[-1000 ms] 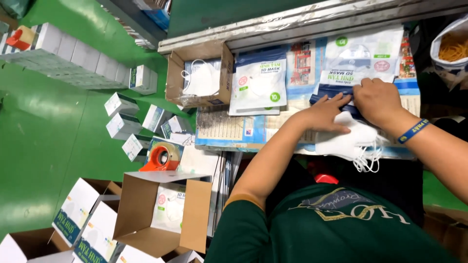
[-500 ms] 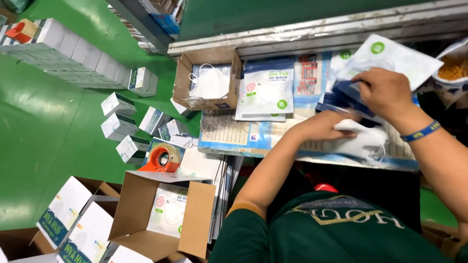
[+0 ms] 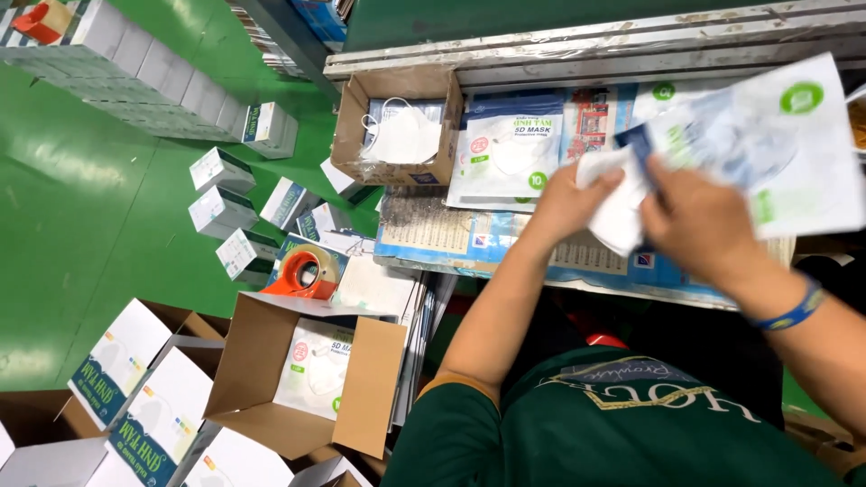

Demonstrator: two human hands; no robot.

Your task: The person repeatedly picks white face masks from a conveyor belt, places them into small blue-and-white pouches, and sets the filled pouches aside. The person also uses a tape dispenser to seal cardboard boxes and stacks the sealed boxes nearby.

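Note:
My left hand (image 3: 561,204) grips a stack of white face masks (image 3: 621,209) and pushes it toward the mouth of a white plastic pouch (image 3: 783,153). My right hand (image 3: 699,221), with a blue wristband, holds that pouch open, lifted above the bench. The masks sit partly between both hands, their far end hidden by my right hand. A filled mask pouch (image 3: 507,149) lies flat on the bench just left of my hands.
A small cardboard box (image 3: 347,135) with loose white masks stands at the bench's left end. On the green floor lie an orange tape dispenser (image 3: 305,273), several small white cartons (image 3: 221,210) and an open brown carton (image 3: 262,370) holding a packed pouch.
Both hands have risen off the bench with the masks and pouch. The pouch has swung up and to the right, and the view has shifted closer.

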